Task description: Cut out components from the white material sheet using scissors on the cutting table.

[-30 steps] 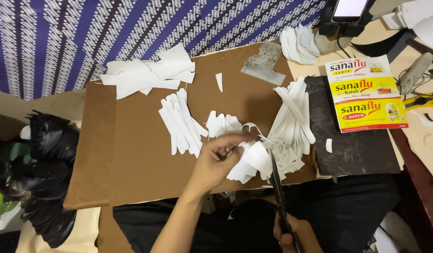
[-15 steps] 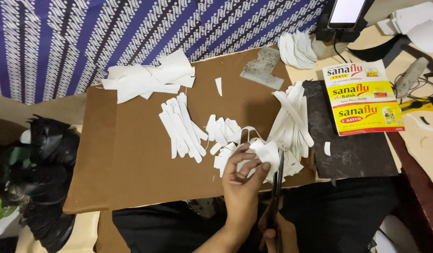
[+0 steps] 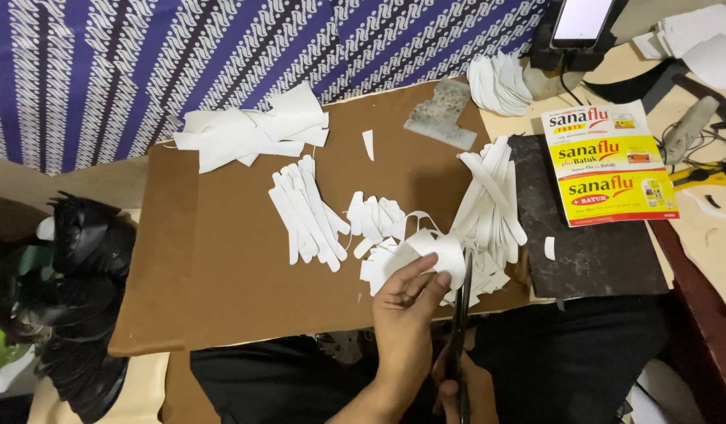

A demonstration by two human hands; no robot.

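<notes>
My left hand [image 3: 406,310] pinches a white cut sheet piece [image 3: 434,253] at the near edge of the brown board [image 3: 221,290]. My right hand [image 3: 467,392], low in the frame, grips black scissors [image 3: 462,314] whose blades point up into that white piece. Around it lie piles of white strips: a fan of long strips [image 3: 308,216] to the left, short pieces [image 3: 375,220] in the middle, and a long stack [image 3: 493,204] on the right.
Larger white offcuts [image 3: 249,129] lie at the board's far left. A dark slab [image 3: 587,243] holds a yellow and red printed card [image 3: 610,165]. A grey scrap [image 3: 441,114], curved white pieces [image 3: 500,82], a phone on a stand [image 3: 579,23], black bags [image 3: 72,298] surround.
My left hand has pulled back from the left to straight below the white piece. The scissors have come up so their blades meet the piece.
</notes>
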